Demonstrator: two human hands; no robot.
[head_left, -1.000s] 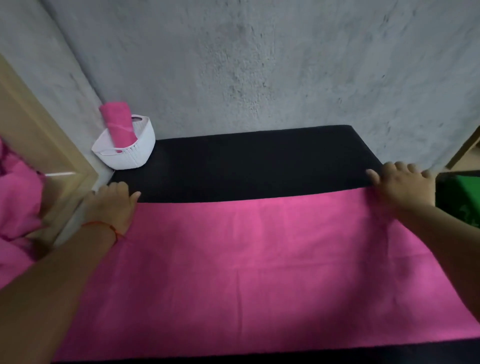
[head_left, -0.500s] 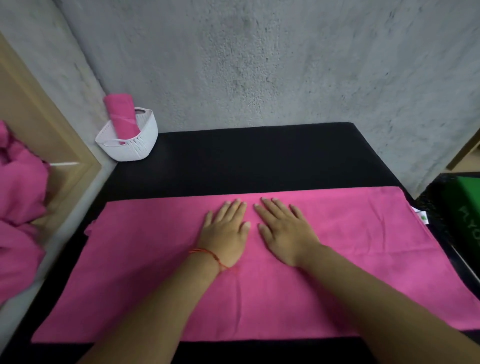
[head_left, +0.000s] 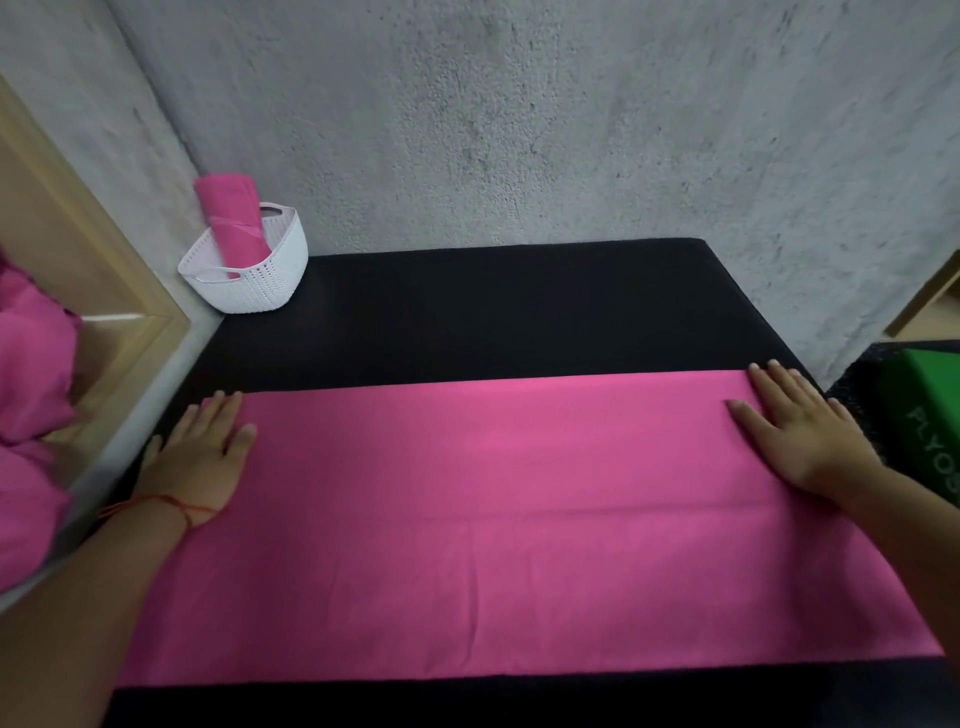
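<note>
A black counter (head_left: 493, 312) carries a pink towel (head_left: 493, 519), spread flat over the counter's near half. At the counter's left edge the left grip (head_left: 197, 457) presses the towel, fingers spread flat. At the counter's right edge the right grip (head_left: 805, 441) does likewise. A white basket (head_left: 260, 291) sits at the counter's far left corner.

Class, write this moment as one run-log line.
left hand: flat on pink cloth towel, left end | right hand: flat, right end | towel spread on black table

Towel (head_left: 493, 519) spread across near half of your worktop (head_left: 493, 312); left hand (head_left: 200, 457) on its far-left corner, right hand (head_left: 800, 431) far-right. Basket (head_left: 249, 283) behind-left, roll (head_left: 231, 223) inside; box (head_left: 930, 415) apparently off right.
</note>
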